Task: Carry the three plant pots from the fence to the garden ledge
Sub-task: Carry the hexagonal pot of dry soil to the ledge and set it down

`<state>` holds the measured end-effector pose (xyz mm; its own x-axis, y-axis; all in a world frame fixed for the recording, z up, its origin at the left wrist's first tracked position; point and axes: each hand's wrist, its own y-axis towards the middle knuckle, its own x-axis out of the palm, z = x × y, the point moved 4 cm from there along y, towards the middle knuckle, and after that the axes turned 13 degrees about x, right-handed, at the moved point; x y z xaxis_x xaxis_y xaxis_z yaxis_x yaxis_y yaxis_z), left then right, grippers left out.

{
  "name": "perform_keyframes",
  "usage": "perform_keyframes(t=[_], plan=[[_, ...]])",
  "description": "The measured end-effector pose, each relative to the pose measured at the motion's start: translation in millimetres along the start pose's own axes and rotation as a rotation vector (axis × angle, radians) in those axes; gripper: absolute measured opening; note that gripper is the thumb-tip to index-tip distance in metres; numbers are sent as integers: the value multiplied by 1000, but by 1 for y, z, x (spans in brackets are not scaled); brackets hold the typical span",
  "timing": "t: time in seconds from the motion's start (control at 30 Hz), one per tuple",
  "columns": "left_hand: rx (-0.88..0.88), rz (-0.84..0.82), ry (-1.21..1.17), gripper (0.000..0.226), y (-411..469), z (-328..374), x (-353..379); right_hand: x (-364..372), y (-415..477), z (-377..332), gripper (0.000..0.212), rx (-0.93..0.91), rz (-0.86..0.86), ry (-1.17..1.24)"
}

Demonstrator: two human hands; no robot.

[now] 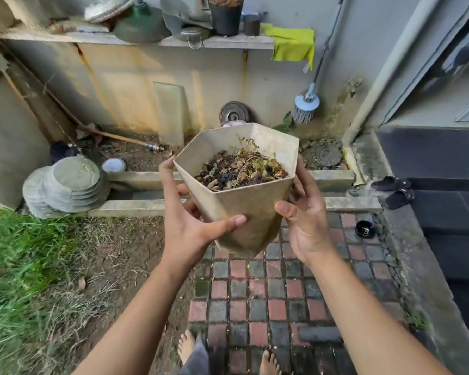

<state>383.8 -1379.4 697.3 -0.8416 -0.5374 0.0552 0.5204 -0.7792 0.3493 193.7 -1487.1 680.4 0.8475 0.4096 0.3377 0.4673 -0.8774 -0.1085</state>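
Note:
I hold a beige hexagonal plant pot (249, 212) in mid-air at chest height, tilted a little away from me. Dark soil and a dry, wilted plant fill its top. My left hand (184, 220) grips its left side, thumb across the front face. My right hand (306, 223) grips its right side. A low concrete ledge (339, 204) runs across the ground just beyond the pot. A black pot (225, 16) with brown matter stands on the high wall shelf at the back.
A stack of grey round covers (65, 185) leans at the ledge's left end. Black sandals (395, 190) lie to the right on a dark step. A blue brush (306, 106) leans on the wall. Brick paving (282, 299) lies underfoot, grass (16, 255) to the left.

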Motion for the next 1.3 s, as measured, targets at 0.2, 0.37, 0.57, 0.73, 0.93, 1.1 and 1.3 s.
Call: perform_keyframes(t=[0.2, 0.37, 0.57, 0.73, 0.93, 1.1, 1.3], plan=[[-33, -53, -62, 140, 57, -152, 3, -38, 104, 95, 85, 13, 63, 48], [43, -94, -17, 136, 76, -330, 7, -90, 195, 248, 85, -42, 104, 86], [64, -107, -12, 139, 60, -541, 2, -154, 278, 431, 77, -96, 93, 95], [59, -170, 52, 142, 44, -688, -3, -201, 320, 562, 75, -106, 115, 73], [38, -277, 93, 135, 25, -806, -9, -246, 346, 675, 80, -102, 72, 18], [2, -338, 156, 135, 24, -848, -8, -269, 364, 710, 93, -77, 27, -42], [82, -414, 174, 136, 60, -873, -4, -269, 395, 715, 101, -110, -18, -107]])
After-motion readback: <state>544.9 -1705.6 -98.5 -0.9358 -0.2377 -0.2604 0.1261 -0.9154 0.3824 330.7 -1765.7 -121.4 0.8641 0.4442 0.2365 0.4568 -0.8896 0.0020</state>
